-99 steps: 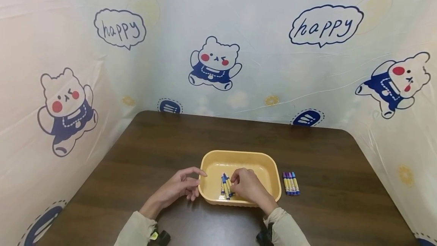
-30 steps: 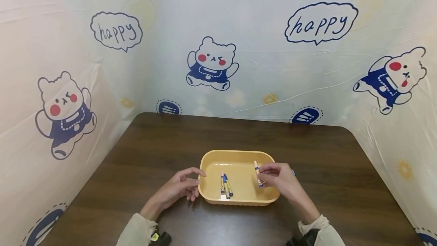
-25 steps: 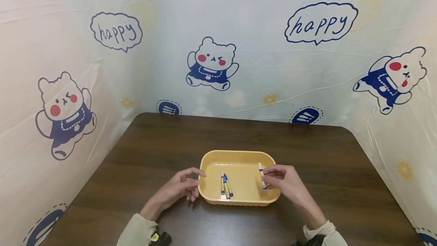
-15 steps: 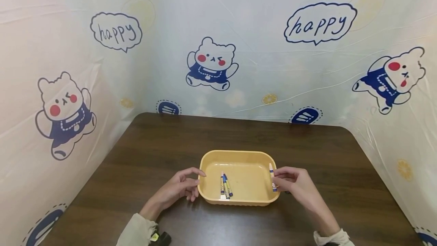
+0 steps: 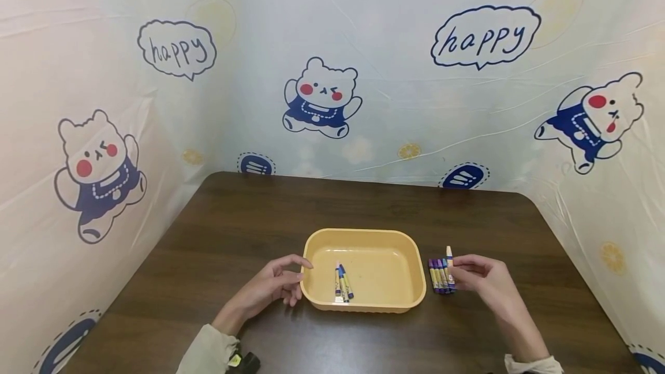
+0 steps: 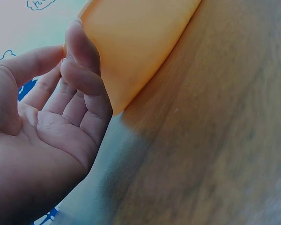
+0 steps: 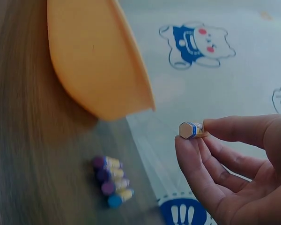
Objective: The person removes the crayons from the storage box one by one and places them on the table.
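Note:
My left hand point(image 5: 270, 283) holds the left rim of a yellow plastic tray point(image 5: 369, 306), index finger over the edge and thumb outside. In the left wrist view the fingertips meet at the rim. A few crayons point(image 5: 343, 283) in yellow and blue wrappers lie together in the tray's left half. My right hand point(image 5: 493, 284) pinches a pale peach crayon point(image 5: 449, 254) between thumb and fingers, right of the tray. This crayon overlaps the right end of a row of crayons point(image 5: 437, 277) on the table. In the right wrist view its flat peach end point(image 7: 186, 130) faces the camera.
The row, with purple and blue ends, lies just right of the tray on the dark brown wooden table point(image 5: 291, 206). A pale printed curtain point(image 5: 395, 103) with cartoon bears surrounds the table's back and sides.
My right hand has picked the peach crayon out of the tray and carried it right, past the rim, to the crayon row. The left hand has stayed at the tray's left rim.

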### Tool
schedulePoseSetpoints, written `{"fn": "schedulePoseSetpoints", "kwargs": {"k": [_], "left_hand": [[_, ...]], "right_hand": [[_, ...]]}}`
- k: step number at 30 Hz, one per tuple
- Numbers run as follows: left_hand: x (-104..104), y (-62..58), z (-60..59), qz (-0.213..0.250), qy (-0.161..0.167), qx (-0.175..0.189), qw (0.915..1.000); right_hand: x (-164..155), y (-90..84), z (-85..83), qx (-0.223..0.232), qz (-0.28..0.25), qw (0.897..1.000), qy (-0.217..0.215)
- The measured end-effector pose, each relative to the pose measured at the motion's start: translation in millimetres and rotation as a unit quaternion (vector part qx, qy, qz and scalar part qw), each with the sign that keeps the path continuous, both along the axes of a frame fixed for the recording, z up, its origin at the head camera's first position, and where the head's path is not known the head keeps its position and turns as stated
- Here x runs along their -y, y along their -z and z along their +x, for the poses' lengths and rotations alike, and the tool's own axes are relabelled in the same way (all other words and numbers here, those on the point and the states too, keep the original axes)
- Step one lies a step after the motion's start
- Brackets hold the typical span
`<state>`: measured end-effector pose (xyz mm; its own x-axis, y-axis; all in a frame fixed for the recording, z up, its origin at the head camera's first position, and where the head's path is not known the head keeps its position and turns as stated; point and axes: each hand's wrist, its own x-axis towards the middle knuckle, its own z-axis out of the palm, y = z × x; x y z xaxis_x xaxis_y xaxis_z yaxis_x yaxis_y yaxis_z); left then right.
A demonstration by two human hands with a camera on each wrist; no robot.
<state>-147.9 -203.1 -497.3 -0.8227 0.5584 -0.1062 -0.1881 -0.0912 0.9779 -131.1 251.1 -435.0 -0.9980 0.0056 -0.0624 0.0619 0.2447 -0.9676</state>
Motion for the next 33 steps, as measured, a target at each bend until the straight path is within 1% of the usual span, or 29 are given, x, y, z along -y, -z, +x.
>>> {"fn": "schedulePoseSetpoints", "kwargs": {"k": [6,11,15,19,22,24,33], "left_hand": [[0,-0.1,-0.1,0.002,0.003,-0.005,1.0000],[-1,-0.6,-0.4,-0.002,0.002,-0.002,1.0000],[-1,-0.8,-0.4,-0.010,-0.004,0.005,0.9999],[-2,-0.6,0.4,-0.016,-0.009,0.009,0.9998],[-2,-0.1,1.0,-0.015,-0.008,0.009,0.9998],[-2,0.0,1.1,-0.014,-0.007,0.007,0.9998],[-1,0.8,-0.6,-0.010,-0.005,0.007,0.9999]], "right_hand": [[-15,11.8,-6.4,0.010,0.007,1.000,0.012],[-23,22.4,-11.9,0.023,0.028,0.999,0.018],[-27,31.1,-17.5,0.036,0.068,0.997,0.023],[-29,37.7,-24.6,0.034,0.123,0.992,0.022],[-29,40.8,-28.2,0.026,0.155,0.987,0.015],[-28,42.0,-29.6,0.026,0.167,0.986,0.015],[-24,43.5,-32.8,0.038,0.190,0.981,0.025]]}}
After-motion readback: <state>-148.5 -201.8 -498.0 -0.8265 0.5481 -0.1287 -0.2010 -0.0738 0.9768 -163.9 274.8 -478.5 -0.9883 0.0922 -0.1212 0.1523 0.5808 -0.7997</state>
